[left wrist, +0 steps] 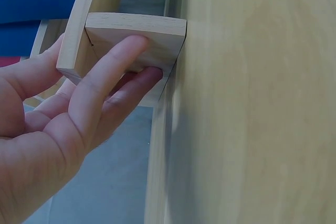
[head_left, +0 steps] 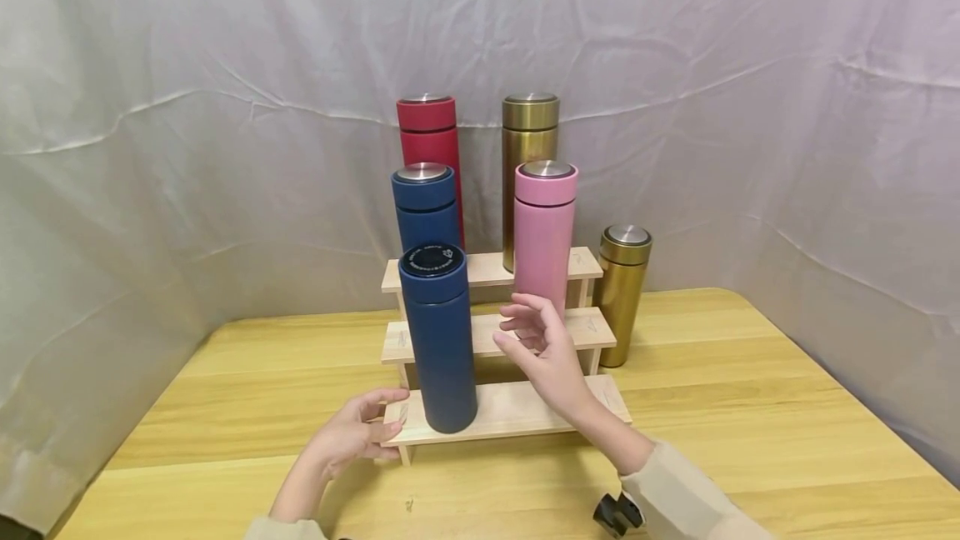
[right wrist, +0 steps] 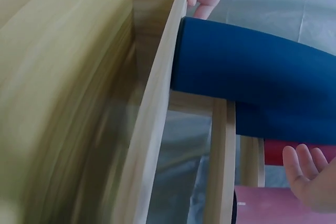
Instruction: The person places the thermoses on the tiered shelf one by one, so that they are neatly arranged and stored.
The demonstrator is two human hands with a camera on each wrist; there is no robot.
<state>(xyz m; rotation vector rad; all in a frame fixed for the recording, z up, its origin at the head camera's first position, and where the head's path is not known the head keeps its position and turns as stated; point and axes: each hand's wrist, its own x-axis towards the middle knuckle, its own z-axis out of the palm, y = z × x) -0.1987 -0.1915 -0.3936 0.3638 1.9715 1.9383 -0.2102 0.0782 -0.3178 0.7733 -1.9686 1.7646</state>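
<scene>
My left hand (head_left: pixel 356 429) holds the left end of the bottom step of a three-tier wooden stand (head_left: pixel 517 407); in the left wrist view its fingers (left wrist: pixel 107 77) lie against the side panel. My right hand (head_left: pixel 551 357) hovers loosely bent in front of a pink thermos bottle (head_left: pixel 545 232), holding nothing. Upright on the bottom step is a blue thermos with a black lid top (head_left: pixel 442 348). Behind it on the middle step stands another blue thermos (head_left: pixel 425 207), level with the pink one. A red thermos (head_left: pixel 427 119) and a gold thermos (head_left: pixel 530 140) occupy the top step.
A second gold thermos (head_left: pixel 624 298) stands on the wooden table (head_left: pixel 697 407), just right of the stand. Grey fabric (head_left: pixel 300 107) hangs behind and at both sides. A small black object (head_left: pixel 618 513) shows by the right sleeve.
</scene>
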